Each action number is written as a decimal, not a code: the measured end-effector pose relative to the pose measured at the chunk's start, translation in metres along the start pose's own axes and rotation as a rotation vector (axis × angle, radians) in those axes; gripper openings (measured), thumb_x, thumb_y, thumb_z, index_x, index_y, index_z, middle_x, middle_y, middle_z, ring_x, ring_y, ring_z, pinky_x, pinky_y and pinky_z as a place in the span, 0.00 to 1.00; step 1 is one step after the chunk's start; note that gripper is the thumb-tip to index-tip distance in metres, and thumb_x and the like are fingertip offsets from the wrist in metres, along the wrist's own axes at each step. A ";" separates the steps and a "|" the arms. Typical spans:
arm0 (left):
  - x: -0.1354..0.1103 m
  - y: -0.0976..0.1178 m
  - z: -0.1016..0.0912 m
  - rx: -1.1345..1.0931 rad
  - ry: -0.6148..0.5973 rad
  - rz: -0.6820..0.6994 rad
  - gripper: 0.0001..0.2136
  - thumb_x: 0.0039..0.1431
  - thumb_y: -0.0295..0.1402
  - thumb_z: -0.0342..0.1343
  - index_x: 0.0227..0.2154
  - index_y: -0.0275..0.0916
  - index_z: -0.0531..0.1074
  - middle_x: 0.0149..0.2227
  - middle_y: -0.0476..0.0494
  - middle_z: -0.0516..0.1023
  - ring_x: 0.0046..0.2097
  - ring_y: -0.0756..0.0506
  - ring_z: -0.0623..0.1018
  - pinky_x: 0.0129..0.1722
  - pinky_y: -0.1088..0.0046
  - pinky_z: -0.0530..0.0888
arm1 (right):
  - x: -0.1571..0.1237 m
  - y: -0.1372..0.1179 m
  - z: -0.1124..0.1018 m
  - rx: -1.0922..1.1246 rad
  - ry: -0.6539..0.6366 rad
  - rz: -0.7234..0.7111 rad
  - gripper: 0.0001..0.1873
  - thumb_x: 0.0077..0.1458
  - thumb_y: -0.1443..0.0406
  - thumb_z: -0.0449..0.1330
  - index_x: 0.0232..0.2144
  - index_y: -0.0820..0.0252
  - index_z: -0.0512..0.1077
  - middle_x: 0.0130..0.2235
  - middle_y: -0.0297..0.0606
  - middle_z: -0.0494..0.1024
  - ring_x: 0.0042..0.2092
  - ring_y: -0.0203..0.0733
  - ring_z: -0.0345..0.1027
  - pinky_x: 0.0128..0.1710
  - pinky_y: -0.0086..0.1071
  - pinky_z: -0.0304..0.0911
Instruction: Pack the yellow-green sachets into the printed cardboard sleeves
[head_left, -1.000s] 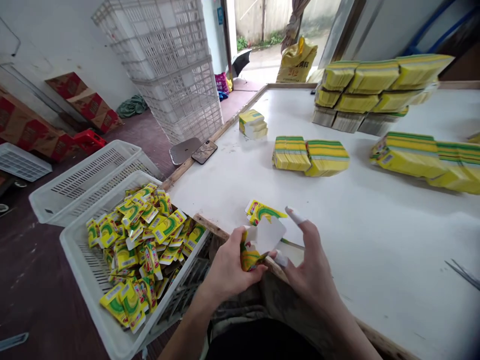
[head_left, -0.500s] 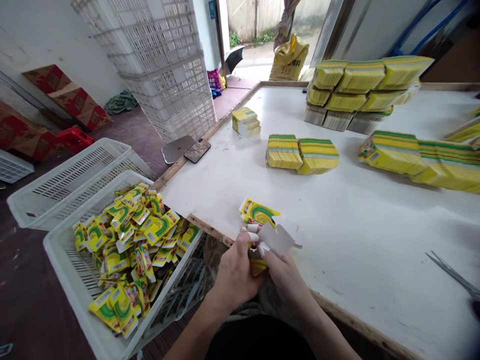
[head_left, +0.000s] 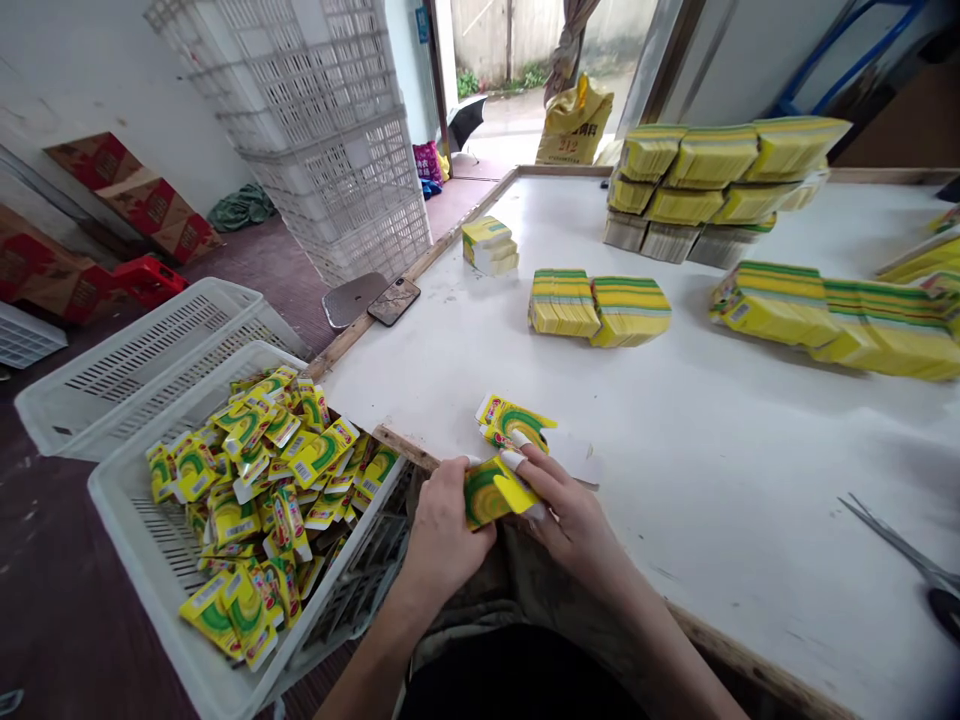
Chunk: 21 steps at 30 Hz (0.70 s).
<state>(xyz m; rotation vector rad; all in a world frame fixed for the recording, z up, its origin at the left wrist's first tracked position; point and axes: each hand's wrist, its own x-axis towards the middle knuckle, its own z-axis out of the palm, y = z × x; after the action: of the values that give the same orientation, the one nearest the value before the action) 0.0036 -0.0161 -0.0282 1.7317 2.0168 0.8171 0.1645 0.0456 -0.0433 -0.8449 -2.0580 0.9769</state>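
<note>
A small yellow-and-green carton (head_left: 486, 492) is held between my two hands at the table's near edge. My left hand (head_left: 448, 525) is closed around its left side. With white-covered fingertips, my right hand (head_left: 574, 515) grips the carton's right end near a raised flap. Just beyond my fingers, more flat printed cartons (head_left: 514, 420) lie on the white table, the top one's pattern showing. A white unprinted piece of card (head_left: 577, 456) sticks out at their right, partly hidden by my right hand.
Left of the table, a white crate (head_left: 112, 490) holds many small cartons. Bundled cartons (head_left: 600, 305) and a taller stack (head_left: 701, 160) stand further back. Scissors (head_left: 911, 560) lie at right, a phone (head_left: 394, 300) on the left edge. Stacked crates (head_left: 322, 130) rise behind.
The carton in my hands has turned from its white inner side to its printed side. My hands have moved slightly apart, with the left shifting left and the right moving right.
</note>
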 end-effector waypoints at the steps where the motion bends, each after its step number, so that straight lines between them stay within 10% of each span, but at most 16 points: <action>1: 0.001 0.000 -0.005 0.023 -0.031 0.003 0.22 0.48 0.31 0.59 0.47 0.39 0.63 0.45 0.37 0.73 0.47 0.35 0.73 0.47 0.53 0.70 | -0.001 0.002 -0.002 -0.022 -0.052 -0.020 0.23 0.59 0.71 0.51 0.56 0.55 0.67 0.62 0.49 0.64 0.62 0.51 0.59 0.57 0.46 0.62; 12: 0.012 0.007 -0.025 0.069 -0.154 0.090 0.24 0.44 0.36 0.64 0.45 0.37 0.66 0.42 0.38 0.77 0.44 0.37 0.76 0.44 0.58 0.73 | 0.010 -0.010 -0.041 -0.082 -0.399 -0.012 0.17 0.55 0.73 0.54 0.46 0.56 0.73 0.58 0.48 0.67 0.62 0.50 0.58 0.56 0.45 0.62; 21: 0.011 0.004 -0.021 0.139 -0.060 0.144 0.19 0.48 0.35 0.62 0.43 0.38 0.65 0.41 0.39 0.75 0.44 0.37 0.75 0.44 0.57 0.73 | 0.002 0.001 -0.013 0.031 -0.186 0.032 0.15 0.53 0.72 0.54 0.43 0.58 0.70 0.60 0.51 0.61 0.61 0.53 0.59 0.57 0.48 0.59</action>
<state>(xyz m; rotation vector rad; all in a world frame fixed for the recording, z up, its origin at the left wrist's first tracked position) -0.0080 -0.0092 -0.0088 1.9740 1.9690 0.6725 0.1741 0.0524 -0.0379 -0.7992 -2.1839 1.1398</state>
